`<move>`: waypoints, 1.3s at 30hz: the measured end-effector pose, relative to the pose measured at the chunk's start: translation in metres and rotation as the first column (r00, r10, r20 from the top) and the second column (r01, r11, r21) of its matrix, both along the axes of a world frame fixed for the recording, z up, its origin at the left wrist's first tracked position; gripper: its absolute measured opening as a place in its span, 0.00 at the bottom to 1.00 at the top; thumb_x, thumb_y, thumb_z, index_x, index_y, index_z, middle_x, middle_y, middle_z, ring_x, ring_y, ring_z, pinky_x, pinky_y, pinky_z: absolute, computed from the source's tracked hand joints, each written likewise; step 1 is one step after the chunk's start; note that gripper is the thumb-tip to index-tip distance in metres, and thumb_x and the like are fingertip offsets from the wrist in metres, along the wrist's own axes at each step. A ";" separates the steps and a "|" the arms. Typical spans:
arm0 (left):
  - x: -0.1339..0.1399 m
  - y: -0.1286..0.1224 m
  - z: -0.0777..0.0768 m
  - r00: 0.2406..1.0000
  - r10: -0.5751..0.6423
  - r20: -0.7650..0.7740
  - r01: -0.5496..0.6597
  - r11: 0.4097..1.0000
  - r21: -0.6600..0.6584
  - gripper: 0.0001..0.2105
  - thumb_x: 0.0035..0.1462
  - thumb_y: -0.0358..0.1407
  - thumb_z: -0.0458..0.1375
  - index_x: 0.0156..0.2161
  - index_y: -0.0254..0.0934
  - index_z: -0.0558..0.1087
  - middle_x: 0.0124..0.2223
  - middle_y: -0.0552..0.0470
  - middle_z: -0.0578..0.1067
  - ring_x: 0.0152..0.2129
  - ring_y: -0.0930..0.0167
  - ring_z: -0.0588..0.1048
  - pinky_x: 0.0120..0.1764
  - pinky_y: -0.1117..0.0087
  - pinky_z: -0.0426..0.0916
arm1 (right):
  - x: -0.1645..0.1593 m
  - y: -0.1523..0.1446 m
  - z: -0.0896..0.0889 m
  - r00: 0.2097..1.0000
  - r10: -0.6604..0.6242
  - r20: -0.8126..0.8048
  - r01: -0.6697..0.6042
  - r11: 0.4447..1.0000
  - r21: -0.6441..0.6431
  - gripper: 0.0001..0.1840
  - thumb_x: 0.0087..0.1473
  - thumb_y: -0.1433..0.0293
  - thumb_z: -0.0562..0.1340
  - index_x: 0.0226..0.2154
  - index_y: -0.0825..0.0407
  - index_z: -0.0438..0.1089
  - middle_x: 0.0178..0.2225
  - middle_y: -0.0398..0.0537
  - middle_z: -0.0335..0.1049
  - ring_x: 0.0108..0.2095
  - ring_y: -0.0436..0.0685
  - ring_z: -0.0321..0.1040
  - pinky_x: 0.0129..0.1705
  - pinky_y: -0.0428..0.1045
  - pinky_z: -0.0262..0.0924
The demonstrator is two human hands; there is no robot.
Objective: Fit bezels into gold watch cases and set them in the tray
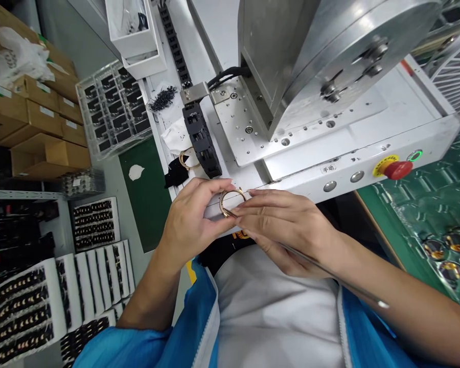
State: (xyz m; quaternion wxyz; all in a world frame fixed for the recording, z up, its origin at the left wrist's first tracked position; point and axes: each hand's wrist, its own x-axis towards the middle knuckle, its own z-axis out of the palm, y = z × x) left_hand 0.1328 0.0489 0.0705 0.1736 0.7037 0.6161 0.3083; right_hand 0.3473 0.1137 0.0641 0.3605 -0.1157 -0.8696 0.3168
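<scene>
A gold-coloured metal ring [222, 203] with a small tab on its rim sits between my hands, near the front edge of the white machine. My left hand [193, 217] pinches the ring at its left side between thumb and fingers. In my right hand [287, 225] lies a long, thin metal rod-like tool [352, 286]. Its tip meets the lower rim of the ring, while its back end reaches over my forearm. The right fingertips are close to the ring's right side; whether they touch it, I cannot tell.
A black fixture [201, 138] stands just beyond, with another gold ring [184, 158] beside it. Small black parts [163, 98] lie in a heap. A metal housing [310, 66] rises at right, above a red emergency button [398, 169]. Trays of parts [117, 110] are at left.
</scene>
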 end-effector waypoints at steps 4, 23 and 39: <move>-0.001 0.000 -0.001 1.000 0.004 -0.001 -0.004 1.000 -0.008 0.24 0.54 0.39 0.73 0.55 0.44 0.73 0.48 0.49 0.82 0.45 0.64 0.80 0.49 0.62 0.77 | 0.000 0.000 0.003 1.000 0.007 -0.002 -0.007 1.000 0.007 0.11 0.63 0.78 0.62 0.47 0.58 0.75 0.48 0.58 0.81 0.52 0.61 0.78 0.63 0.58 0.70; -0.002 0.000 -0.003 0.999 -0.031 0.010 0.030 0.999 0.042 0.23 0.55 0.39 0.72 0.54 0.43 0.73 0.48 0.50 0.81 0.44 0.66 0.81 0.48 0.65 0.77 | -0.002 -0.003 0.007 0.998 0.011 0.066 -0.016 0.997 0.072 0.12 0.64 0.78 0.60 0.48 0.62 0.74 0.48 0.62 0.80 0.52 0.63 0.79 0.60 0.56 0.72; -0.002 0.000 -0.004 1.000 -0.029 -0.007 0.029 0.998 0.049 0.23 0.54 0.37 0.72 0.54 0.42 0.73 0.48 0.51 0.81 0.44 0.67 0.80 0.47 0.66 0.76 | 0.000 0.001 0.008 0.997 0.030 0.068 -0.033 0.998 0.044 0.12 0.65 0.77 0.59 0.50 0.57 0.72 0.49 0.59 0.80 0.51 0.61 0.79 0.56 0.55 0.75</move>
